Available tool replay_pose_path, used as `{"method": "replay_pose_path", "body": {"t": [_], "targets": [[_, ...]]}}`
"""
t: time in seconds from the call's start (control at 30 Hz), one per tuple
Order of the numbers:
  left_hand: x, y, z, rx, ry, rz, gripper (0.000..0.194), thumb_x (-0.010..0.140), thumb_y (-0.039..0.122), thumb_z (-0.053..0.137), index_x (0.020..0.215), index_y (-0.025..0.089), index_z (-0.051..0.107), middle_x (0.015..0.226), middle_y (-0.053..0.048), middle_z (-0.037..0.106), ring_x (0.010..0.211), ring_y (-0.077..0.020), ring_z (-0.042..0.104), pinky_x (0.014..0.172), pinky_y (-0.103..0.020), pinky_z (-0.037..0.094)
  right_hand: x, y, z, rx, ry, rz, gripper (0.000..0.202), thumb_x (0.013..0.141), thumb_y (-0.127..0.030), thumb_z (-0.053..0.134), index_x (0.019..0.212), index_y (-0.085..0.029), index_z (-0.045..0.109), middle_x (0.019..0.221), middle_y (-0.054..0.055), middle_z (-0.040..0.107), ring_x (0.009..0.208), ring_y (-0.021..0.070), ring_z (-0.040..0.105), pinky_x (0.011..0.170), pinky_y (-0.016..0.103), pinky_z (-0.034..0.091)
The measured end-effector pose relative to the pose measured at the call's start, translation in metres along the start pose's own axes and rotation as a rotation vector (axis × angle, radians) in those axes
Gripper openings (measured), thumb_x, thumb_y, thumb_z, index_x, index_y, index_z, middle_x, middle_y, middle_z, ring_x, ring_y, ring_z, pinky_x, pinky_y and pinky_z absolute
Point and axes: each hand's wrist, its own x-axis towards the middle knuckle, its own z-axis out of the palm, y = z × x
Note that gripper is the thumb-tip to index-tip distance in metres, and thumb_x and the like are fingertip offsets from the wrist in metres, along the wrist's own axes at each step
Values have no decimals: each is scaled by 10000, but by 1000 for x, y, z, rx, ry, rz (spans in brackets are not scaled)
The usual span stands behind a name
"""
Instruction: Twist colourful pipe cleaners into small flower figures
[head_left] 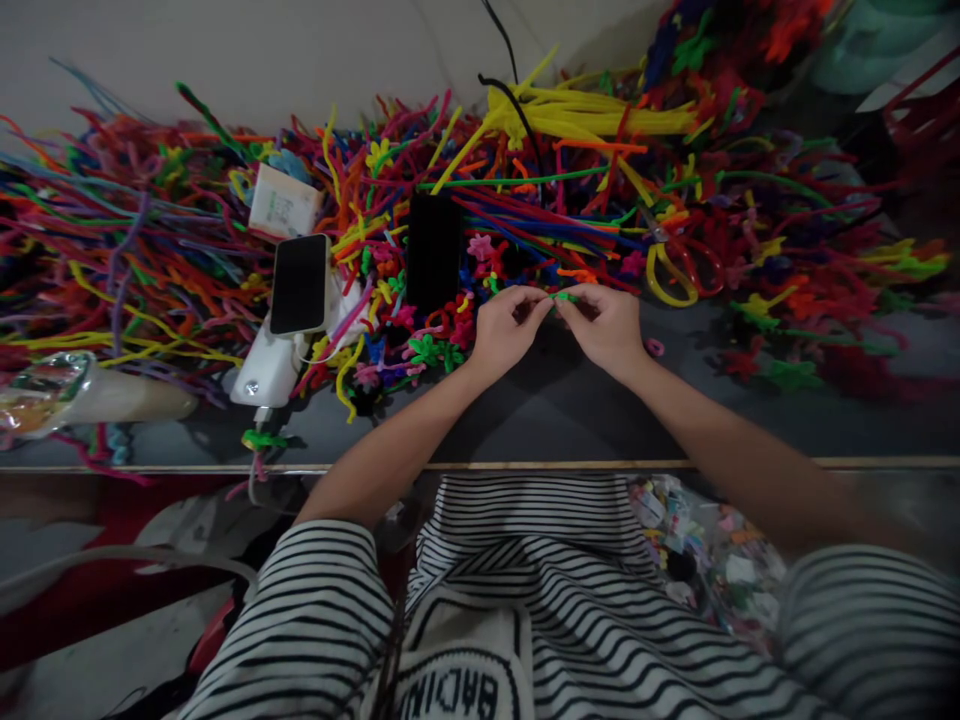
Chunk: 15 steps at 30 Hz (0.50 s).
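My left hand [510,325] and my right hand [602,322] meet above the dark tabletop, fingertips almost touching. Between them is a small green piece of pipe cleaner [564,297], pinched by both hands; its exact shape is mostly hidden by the fingers. To the right of my right hand lie scissors [673,285] with a yellow and a red handle loop. A small pink ring [655,347] rests beside my right wrist. Left of my left hand are green fuzzy flower shapes [426,350] among other small colourful pieces.
A black phone [433,250] and a second phone [300,285] lie on heaped pipe cleaners [172,250]. A white power bank [266,365] with a cable sits near the table edge [555,464]. At left is a plastic-wrapped bundle [82,393]. Yellow pipe cleaners [592,112] lie at the back.
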Motion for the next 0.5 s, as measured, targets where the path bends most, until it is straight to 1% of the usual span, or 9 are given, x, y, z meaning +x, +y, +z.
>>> {"method": "replay_pose_path", "body": {"t": [0.1, 0.2, 0.27, 0.37, 0.43, 0.5], "targets": [[1, -1, -1, -27, -3, -25, 236, 895, 405, 655, 819, 189, 714, 757, -25, 686, 665, -120, 576, 655, -261, 470, 0, -1, 0, -38, -7, 2, 209, 876, -376, 653, 872, -200, 765, 803, 47, 761, 734, 199, 718, 693, 327, 569], [4, -2, -4, -73, -32, -42, 309, 876, 479, 666, 789, 185, 707, 728, -26, 662, 662, -121, 557, 642, -266, 457, 2, -1, -1, -28, -15, 31, 205, 852, -386, 685, 853, -194, 760, 780, 49, 750, 706, 187, 703, 654, 310, 558], [6, -2, -7, -165, -100, -76, 396, 840, 576, 685, 771, 186, 697, 707, -23, 645, 647, -118, 542, 617, -264, 443, 4, -2, -3, 75, -82, 122, 272, 811, -456, 733, 833, -186, 748, 741, 47, 730, 630, 165, 671, 556, 281, 528], [4, 0, -8, -390, -230, -188, 496, 775, 685, 704, 776, 189, 686, 681, -13, 628, 582, -96, 510, 543, -245, 400, 8, -3, -6, 325, -227, 291, 434, 690, -578, 817, 822, -174, 730, 686, 34, 690, 541, 133, 615, 411, 234, 439], [0, 2, -5, -491, -238, -253, 508, 761, 696, 712, 795, 190, 690, 677, -7, 629, 556, -83, 501, 512, -235, 379, 10, -3, -6, 443, -252, 360, 510, 623, -612, 852, 854, -174, 730, 695, 28, 682, 547, 128, 616, 381, 217, 412], [-2, 4, -1, -503, -184, -277, 493, 764, 680, 721, 814, 190, 699, 708, -11, 654, 580, -83, 529, 527, -231, 401, 11, -3, -6, 498, -213, 397, 541, 588, -618, 872, 876, -183, 727, 716, 24, 683, 568, 129, 627, 381, 213, 416]]}}
